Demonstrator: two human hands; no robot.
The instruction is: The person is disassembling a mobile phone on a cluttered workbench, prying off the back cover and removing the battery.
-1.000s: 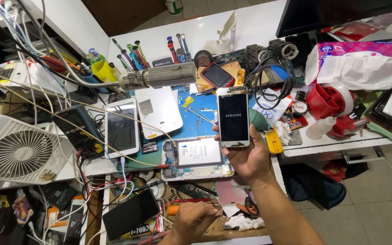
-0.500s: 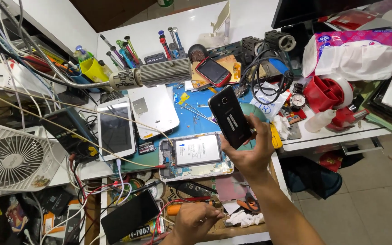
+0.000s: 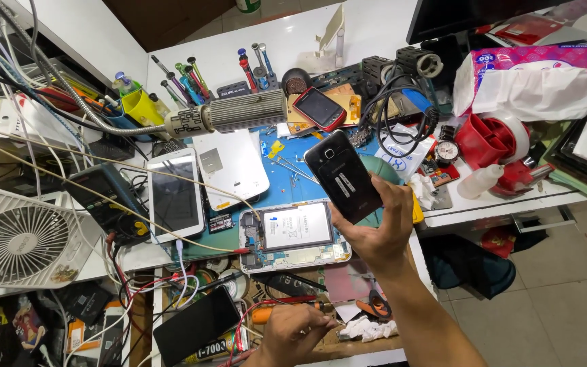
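1. The black phone (image 3: 343, 175) is held above the worktop (image 3: 266, 41), its back towards the camera; its long axis runs from upper left to lower right, the camera end pointing up-left.
2. The right hand (image 3: 375, 228) grips its lower end, fingers wrapped around the edges.
3. The left hand (image 3: 292, 334) rests curled at the worktop's near edge (whether it grasps anything cannot be told).
4. Just left of the phone lies an opened tablet (image 3: 295, 234), battery exposed.

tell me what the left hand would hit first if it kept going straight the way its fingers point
Likely the orange-handled tool just past the left hand, then the opened tablet beyond; depth is hard to judge from above.
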